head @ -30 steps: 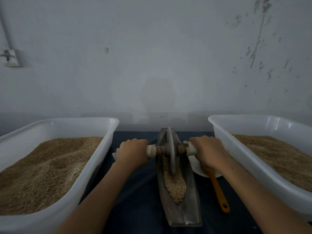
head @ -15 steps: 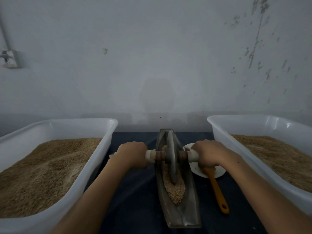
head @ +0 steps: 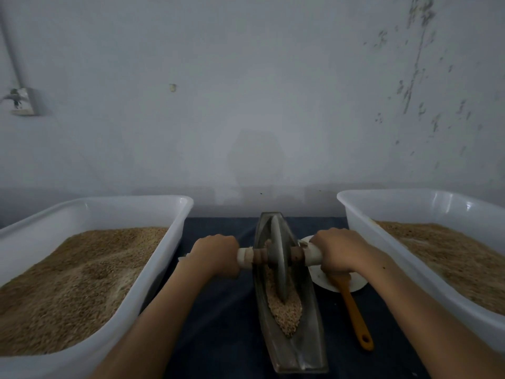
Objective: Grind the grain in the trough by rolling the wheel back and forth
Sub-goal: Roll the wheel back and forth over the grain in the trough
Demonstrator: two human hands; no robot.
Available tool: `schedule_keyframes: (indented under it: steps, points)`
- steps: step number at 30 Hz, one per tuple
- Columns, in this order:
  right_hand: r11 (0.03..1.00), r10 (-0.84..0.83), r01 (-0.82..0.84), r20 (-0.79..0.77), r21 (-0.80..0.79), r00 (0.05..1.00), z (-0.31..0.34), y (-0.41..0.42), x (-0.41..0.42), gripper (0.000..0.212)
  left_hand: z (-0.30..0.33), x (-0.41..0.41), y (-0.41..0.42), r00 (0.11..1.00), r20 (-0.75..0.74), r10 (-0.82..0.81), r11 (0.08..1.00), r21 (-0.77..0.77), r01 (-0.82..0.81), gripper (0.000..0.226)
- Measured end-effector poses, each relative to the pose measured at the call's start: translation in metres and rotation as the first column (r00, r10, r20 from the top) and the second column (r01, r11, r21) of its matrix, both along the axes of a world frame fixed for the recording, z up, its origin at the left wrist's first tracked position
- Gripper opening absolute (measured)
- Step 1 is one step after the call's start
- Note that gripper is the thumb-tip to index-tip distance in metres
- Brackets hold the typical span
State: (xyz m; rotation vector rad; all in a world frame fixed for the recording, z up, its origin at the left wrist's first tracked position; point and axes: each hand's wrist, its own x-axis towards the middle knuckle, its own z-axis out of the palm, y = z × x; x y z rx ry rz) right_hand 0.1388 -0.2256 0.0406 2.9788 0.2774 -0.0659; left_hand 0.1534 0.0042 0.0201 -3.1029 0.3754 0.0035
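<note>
A long dark metal trough (head: 314,335) lies lengthwise on the dark cloth between two tubs. Brown grain (head: 287,313) fills its middle. A thin metal wheel (head: 277,258) stands upright in the trough, its lower edge in the grain. A wooden axle with white-wrapped handles (head: 247,258) runs through the wheel. My left hand (head: 216,254) grips the left handle and my right hand (head: 337,250) grips the right handle, both with fingers curled over the top.
A white plastic tub (head: 153,266) full of brown grain sits on the left, and a second tub (head: 382,233) on the right. A white dish (head: 352,283) with an orange-handled brush (head: 355,318) lies right of the trough. A wall stands close behind.
The wheel and both hands have rolled toward me along the trough, from near its far end to over the grain in the middle.
</note>
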Motion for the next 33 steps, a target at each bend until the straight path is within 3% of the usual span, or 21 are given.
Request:
schedule_keyframes:
  steps: [3,6,12,15,20,23,27,30,33]
  points:
    - [1.0,-0.012,0.014,-0.112,0.014,0.994,0.003,-0.002,-0.001,0.028,0.005,-0.001,-0.001,0.993,-0.117,0.005,1.0,0.004,-0.005,0.035]
    - [1.0,-0.009,0.012,-0.09,0.027,0.996,0.001,-0.003,0.0,0.024,0.004,-0.002,-0.002,0.996,-0.088,0.007,1.0,0.004,-0.007,0.033]
    - [0.996,0.027,-0.045,0.213,0.08,0.977,-0.013,-0.002,0.003,0.014,-0.007,0.002,0.0,0.978,0.206,-0.013,1.0,-0.016,0.016,0.014]
    - [0.993,0.037,-0.07,0.31,0.095,0.95,-0.017,0.0,0.002,0.015,-0.011,0.003,0.001,0.965,0.264,-0.009,0.999,-0.04,0.02,0.013]
    - [0.999,0.039,-0.045,0.236,0.02,0.971,-0.011,0.002,0.001,0.016,-0.01,0.005,0.003,0.993,0.122,0.001,0.999,-0.046,0.004,0.019]
    - [0.999,0.049,-0.049,0.11,-0.003,0.993,-0.003,0.0,-0.001,0.023,-0.005,0.003,0.003,1.0,0.017,0.008,1.0,-0.015,-0.008,0.027]
    - [0.998,0.063,-0.063,-0.016,-0.029,0.998,0.004,0.001,-0.001,0.018,-0.002,0.003,0.004,0.992,-0.129,-0.001,1.0,-0.026,-0.002,0.033]
    - [0.997,0.07,-0.069,0.045,-0.025,0.997,0.0,0.0,0.001,0.014,-0.003,0.004,0.004,0.992,-0.123,0.01,0.999,-0.034,-0.014,0.033]
    - [0.998,0.057,-0.06,0.152,0.018,0.987,-0.008,-0.002,0.004,0.016,-0.006,0.004,0.001,0.999,0.022,0.023,0.999,-0.031,-0.023,0.025]
